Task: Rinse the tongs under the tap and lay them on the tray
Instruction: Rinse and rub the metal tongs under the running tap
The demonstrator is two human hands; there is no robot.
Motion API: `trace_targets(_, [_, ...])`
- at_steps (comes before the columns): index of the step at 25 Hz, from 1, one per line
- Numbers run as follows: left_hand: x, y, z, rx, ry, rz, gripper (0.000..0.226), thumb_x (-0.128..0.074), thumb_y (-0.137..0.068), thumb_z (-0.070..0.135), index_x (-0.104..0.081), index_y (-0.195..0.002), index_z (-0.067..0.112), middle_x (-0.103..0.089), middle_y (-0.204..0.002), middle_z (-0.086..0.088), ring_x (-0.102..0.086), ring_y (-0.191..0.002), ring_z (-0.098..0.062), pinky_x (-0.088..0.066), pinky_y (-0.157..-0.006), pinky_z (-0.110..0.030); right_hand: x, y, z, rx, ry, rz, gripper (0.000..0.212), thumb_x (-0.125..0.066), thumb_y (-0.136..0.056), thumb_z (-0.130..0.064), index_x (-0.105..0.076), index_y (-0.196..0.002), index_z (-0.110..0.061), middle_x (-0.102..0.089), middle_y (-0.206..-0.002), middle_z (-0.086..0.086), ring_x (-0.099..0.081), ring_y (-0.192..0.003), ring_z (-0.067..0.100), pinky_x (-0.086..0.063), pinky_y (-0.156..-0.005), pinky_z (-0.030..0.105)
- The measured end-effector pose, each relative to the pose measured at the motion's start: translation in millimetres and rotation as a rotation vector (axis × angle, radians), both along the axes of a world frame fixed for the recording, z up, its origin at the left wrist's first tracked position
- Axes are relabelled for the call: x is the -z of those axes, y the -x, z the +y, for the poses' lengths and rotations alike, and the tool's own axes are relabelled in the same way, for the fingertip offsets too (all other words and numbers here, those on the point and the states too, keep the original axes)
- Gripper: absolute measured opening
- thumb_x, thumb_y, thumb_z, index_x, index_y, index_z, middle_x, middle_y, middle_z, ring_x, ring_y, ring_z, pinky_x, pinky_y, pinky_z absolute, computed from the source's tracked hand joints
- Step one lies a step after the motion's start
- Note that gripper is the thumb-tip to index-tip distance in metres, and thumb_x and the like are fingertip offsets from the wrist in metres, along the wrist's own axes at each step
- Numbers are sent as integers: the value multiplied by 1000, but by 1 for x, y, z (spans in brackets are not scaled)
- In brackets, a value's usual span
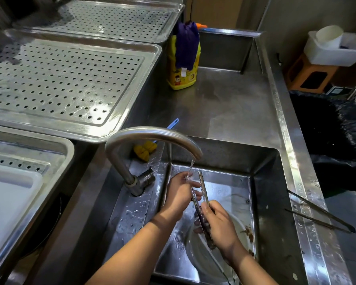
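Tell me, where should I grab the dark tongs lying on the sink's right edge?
Grab the dark tongs near the joined end, which pokes out past the sink rim. There the two arms sit close, so you can pinch both from above. The spread tips point toward the basin.

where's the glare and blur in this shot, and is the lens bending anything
Head view: bright glare on the wet perforated tray near its front edge, and on the sink floor beside the tongs. The tap spout looks slightly motion-smeared. The lower sink around the right hand is dim. The wide lens bows the counter rim on the right.
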State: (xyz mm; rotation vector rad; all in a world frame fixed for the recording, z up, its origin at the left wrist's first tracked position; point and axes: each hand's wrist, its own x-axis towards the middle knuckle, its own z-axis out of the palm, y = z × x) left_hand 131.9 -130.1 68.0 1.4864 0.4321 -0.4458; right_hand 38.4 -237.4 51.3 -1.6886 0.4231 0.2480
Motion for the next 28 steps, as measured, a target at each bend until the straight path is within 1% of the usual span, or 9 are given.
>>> trace_targets(3, [-1,-7,-1,-73,-39,-10,22,-44,-104,19,-61,-99,8,-64,-62,-6,-60,-44,-19,-51,-51,-31,-2,-3,1,8,-14,-14,50,-55,-88,-61,-56,-85,-11,-59,-84,28,-61,-85,50,-50,-76,69])
trace_targets(5, [-3,-6,1,-98,90,22,16,-47,-101,6,-63,-104,7,-66,-72,-11,-61,-48,-17,-53,-47,-28,-3,-7,0,20,-42,-11,49,-57,-89,-58,-56,-86,-9,-59,-79,26,-63,-77,45,-51,-73,69])
trace_targets(9, [-5,3,5,-57,194,4,46,-46,-83,-23,-58,-113,11,-65,-80,-9,-64,-55,-12,-55,-53,-26,-4,-11,-1,4,-58,-5,46,-56,-93,-55,-58,-89,-9,-59,-88,30,-61,-75,31,-53,-75,65])
trace_targets(13, [-8,-7,4,-125,28,-104,12,-47,-100,6,-60,-100,6,-63,-64,-8,-59,-41,-13,-51,-43,-27,-4,-16,4,16,-165,12,31,-58,-97,-42,-62,-81,-16,-68,-82,19,-66,-70,24,-58,-68,51])
trace_targets(15, [-5,-14,6,-184,-44,-82,20,-48,-100,16,-64,-93,6,-65,-57,-6,-60,-41,-19,-52,-47,-31,-7,-19,7,17,-199,22,29,-57,-99,-39,-65,-80,-19,-68,-78,8,-67,-69,21,-58,-65,42])
trace_targets(19, [-3,-6,6,-27,-59,-69,31,-51,-82,-5,-61,-106,12,-68,-75,-4,-65,-48,-11,-53,-50,-28,-8,-23,6,47,-215,15,30,-56,-100,-35,-65,-93,-8,-65,-78,8,-63,-69,22,-55,-62,39])
trace_targets(22, [-1,5,2,31,-42,-90,30,-57,-72,-7,-60,-92,14,-67,-70,1,-62,-50,-9,-48,-44,-23,-10,-34,6,47,-202,49,34,-54,-101,-34,-61,-99,-1,-66,-82,10,-63,-71,21,-56,-62,37])
trace_targets(25, [-3,-6,2,-83,-80,-65,9,-59,-91,11,-63,-84,10,-70,-62,-2,-62,-45,-12,-49,-43,-23,-15,-42,9,58,-253,85,37,-53,-102,-32,-56,-104,5,-65,-80,11,-62,-61,17,-53,-56,33])
trace_targets(28, [-3,-22,9,-191,-52,20,31,-55,-99,29,-67,-83,5,-71,-60,-12,-66,-52,-26,-57,-58,-35,-21,-43,11,67,-301,102,38,-53,-103,-31,-52,-107,7,-63,-79,16,-60,-54,15,-51,-52,31])
